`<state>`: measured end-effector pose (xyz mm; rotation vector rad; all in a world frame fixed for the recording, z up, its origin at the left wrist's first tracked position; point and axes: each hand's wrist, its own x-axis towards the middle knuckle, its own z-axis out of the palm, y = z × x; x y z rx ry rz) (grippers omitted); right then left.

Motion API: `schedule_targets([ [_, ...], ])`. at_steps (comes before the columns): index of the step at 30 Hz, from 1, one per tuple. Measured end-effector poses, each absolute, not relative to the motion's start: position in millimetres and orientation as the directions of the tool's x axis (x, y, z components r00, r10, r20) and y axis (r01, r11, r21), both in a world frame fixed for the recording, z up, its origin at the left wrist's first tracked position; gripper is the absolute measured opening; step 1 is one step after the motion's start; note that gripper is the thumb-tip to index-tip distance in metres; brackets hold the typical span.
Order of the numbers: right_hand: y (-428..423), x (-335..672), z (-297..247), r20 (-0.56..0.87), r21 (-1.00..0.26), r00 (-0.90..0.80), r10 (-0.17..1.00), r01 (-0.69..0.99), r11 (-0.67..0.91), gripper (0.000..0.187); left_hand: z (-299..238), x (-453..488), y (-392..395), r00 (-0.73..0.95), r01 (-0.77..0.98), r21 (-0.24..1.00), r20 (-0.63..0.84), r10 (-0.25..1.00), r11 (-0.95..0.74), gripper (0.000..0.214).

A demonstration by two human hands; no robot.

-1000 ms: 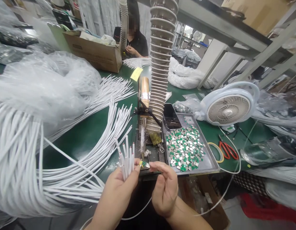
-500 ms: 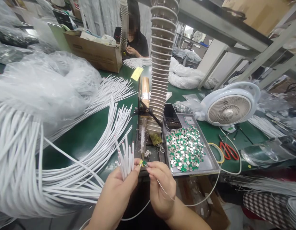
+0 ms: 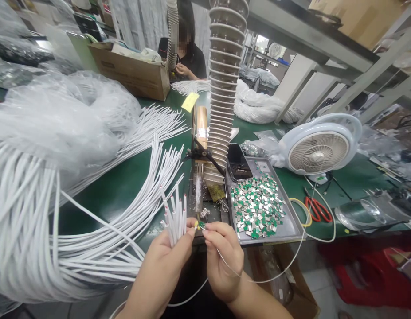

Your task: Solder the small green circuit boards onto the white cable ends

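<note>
My left hand (image 3: 170, 259) is closed around a bunch of white cables (image 3: 174, 217) whose cut ends point up. Its thumb and fingertips also pinch one cable end at a small green circuit board (image 3: 201, 224). My right hand (image 3: 225, 261) pinches a thin solder wire (image 3: 281, 278) close to that board; the wire trails away below and to the right. Directly above the board is the tip of a soldering iron (image 3: 201, 128) with a wooden handle, clamped pointing down. Fingers partly hide the joint between cable and board.
A metal tray (image 3: 293, 221) with many small connector boards (image 3: 258, 206) and a phone (image 3: 239, 161) lies right. Beyond are red-handled pliers (image 3: 317, 209) and a fan (image 3: 318, 150). Cable bundles (image 3: 102, 248) fill the left. A ribbed hose (image 3: 225, 88) hangs centrally; a person (image 3: 192, 57) sits opposite.
My hands stay almost in place, with the board shifted very slightly. At lower right, the checkered cloth and wire bundle have left view, and a red stool now shows there.
</note>
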<state>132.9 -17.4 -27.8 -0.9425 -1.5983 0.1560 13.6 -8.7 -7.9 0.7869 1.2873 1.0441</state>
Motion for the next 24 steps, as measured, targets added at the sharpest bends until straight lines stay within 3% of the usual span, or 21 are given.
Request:
schedule_targets([
  [24,-15.9,128.3,-26.7,0.789,-0.546,0.047,0.613,0.513,0.662,0.029,-3.8,14.9,-6.5,0.034,-0.227,0.897,-0.382,0.923,0.38,0.032],
])
